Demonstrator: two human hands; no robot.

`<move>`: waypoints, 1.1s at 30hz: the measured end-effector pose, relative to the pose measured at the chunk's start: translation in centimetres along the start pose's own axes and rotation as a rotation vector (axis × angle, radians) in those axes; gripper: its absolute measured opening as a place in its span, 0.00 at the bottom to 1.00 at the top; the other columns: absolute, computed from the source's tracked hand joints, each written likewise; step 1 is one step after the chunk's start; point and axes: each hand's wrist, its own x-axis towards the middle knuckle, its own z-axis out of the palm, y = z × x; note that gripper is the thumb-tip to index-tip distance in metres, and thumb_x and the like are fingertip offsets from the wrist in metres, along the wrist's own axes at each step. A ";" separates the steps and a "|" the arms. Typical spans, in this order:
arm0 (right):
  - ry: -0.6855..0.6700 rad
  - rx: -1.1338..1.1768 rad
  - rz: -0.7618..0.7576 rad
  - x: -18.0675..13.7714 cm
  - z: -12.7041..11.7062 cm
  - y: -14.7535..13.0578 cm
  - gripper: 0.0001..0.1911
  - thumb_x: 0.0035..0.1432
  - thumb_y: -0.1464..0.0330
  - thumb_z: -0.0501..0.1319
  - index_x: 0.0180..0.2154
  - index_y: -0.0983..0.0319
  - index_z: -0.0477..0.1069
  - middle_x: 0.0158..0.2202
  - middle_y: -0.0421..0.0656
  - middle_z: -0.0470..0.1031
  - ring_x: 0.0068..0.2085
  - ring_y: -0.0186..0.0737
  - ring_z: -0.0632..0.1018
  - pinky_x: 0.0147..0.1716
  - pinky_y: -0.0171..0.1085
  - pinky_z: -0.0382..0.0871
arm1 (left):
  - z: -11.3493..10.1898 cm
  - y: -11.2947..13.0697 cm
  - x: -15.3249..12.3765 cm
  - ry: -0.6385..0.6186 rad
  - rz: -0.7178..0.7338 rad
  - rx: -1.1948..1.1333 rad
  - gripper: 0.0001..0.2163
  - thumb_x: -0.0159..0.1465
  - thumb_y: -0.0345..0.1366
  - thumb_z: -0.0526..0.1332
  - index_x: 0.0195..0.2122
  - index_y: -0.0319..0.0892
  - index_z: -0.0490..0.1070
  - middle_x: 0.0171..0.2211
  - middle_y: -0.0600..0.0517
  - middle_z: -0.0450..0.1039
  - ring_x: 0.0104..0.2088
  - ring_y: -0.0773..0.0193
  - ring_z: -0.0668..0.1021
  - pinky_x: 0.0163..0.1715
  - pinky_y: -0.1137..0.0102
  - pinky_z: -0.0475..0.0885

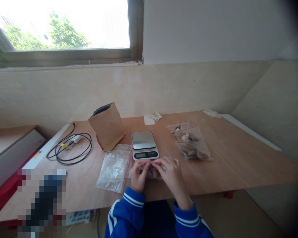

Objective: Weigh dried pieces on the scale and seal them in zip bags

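Note:
Both hands meet in front of a small digital scale with a steel plate. My left hand pinches the top edge of a clear zip bag between thumb and forefinger. From the other side, my right hand pinches the same edge. Brownish dried pieces show inside this bag, partly covered by the fingers. Flat clear zip bags with red seal strips lie just left of my left hand. Behind them a brown paper pouch stands tilted with its top open.
On the right lie filled zip bags: one at the back, one in the middle, one in front. A coiled black cable with a white adapter is at the left. Crumpled white tissue lies near the wall.

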 end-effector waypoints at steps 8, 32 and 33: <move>0.086 0.052 0.030 -0.3 0.4 0.1 0.11 0.61 0.72 0.56 0.27 0.58 0.71 0.28 0.39 0.76 0.33 0.38 0.74 0.39 0.39 0.54 | 0.0 0.2 0.0 -0.037 0.089 0.055 0.08 0.61 0.38 0.61 0.34 0.40 0.76 0.34 0.47 0.75 0.37 0.60 0.77 0.40 0.66 0.70; 0.015 0.301 0.015 -0.2 1.4 0.1 0.16 0.63 0.61 0.56 0.24 0.60 0.68 0.24 0.40 0.71 0.29 0.38 0.71 0.31 0.35 0.60 | -0.2 -1.1 -0.2 0.117 -0.091 -0.037 0.20 0.61 0.50 0.56 0.23 0.39 0.68 0.21 0.54 0.65 0.24 0.68 0.67 0.26 0.74 0.62; 0.010 0.312 0.014 -0.2 1.3 0.1 0.16 0.62 0.61 0.56 0.24 0.60 0.68 0.24 0.40 0.71 0.29 0.38 0.71 0.31 0.35 0.60 | -0.2 -1.2 -0.3 0.133 -0.100 -0.050 0.20 0.62 0.51 0.55 0.23 0.39 0.68 0.21 0.54 0.65 0.24 0.68 0.66 0.26 0.73 0.62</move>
